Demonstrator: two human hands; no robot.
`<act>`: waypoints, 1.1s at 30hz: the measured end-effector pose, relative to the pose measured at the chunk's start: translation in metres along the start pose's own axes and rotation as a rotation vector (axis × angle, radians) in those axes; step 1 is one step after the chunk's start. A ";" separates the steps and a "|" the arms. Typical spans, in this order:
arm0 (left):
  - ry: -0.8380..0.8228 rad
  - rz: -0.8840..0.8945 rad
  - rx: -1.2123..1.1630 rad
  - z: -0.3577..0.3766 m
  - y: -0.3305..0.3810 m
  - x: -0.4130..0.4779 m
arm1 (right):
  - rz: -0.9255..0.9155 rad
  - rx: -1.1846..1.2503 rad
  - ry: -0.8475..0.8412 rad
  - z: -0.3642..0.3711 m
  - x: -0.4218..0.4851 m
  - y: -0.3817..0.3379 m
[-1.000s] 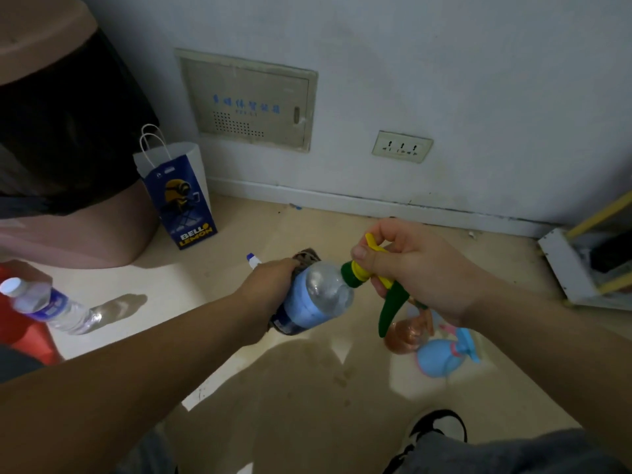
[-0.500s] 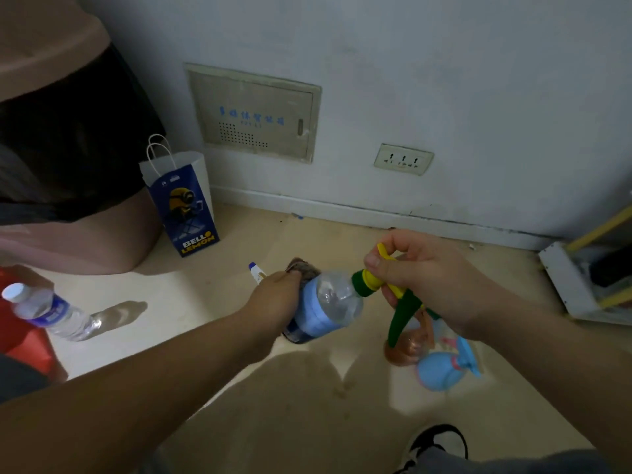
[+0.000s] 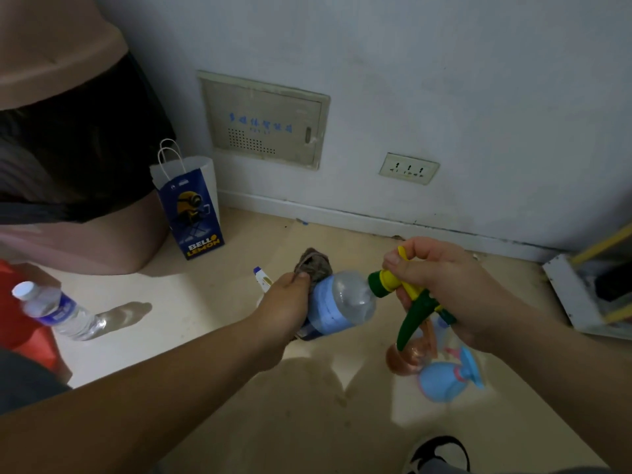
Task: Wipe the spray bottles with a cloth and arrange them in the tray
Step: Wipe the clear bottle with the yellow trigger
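Head-worn wide view, facing forward and down — floor (image 3: 191,323) close below

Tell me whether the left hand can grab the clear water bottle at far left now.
Probably not yet: the left hand grips the cloth against the spray bottle. Only bare floor separates it from the water bottle, though.

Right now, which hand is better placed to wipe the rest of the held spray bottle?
Left. The left hand holds the cloth against the spray bottle body, while the right hand is occupied gripping its green-and-yellow spray head to hold it up.
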State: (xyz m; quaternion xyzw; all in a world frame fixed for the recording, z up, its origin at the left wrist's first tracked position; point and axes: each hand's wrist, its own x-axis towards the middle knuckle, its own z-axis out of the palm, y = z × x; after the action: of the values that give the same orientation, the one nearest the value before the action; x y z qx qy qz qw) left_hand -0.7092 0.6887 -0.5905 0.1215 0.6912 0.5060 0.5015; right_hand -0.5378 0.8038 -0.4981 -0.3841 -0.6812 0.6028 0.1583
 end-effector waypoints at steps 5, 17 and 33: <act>0.092 0.725 0.456 0.024 0.004 -0.021 | 0.045 0.070 0.038 0.007 0.001 0.000; 0.098 0.395 0.681 -0.010 -0.009 0.018 | 0.224 0.129 0.128 0.002 0.003 -0.002; -0.044 0.823 1.089 0.019 0.038 -0.042 | 0.443 0.365 0.009 0.014 0.015 0.006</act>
State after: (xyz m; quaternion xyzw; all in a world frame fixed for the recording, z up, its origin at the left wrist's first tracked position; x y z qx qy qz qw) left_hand -0.6872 0.6884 -0.5348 0.6198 0.7344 0.2329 0.1496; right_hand -0.5551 0.8043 -0.5101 -0.4915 -0.4601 0.7336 0.0922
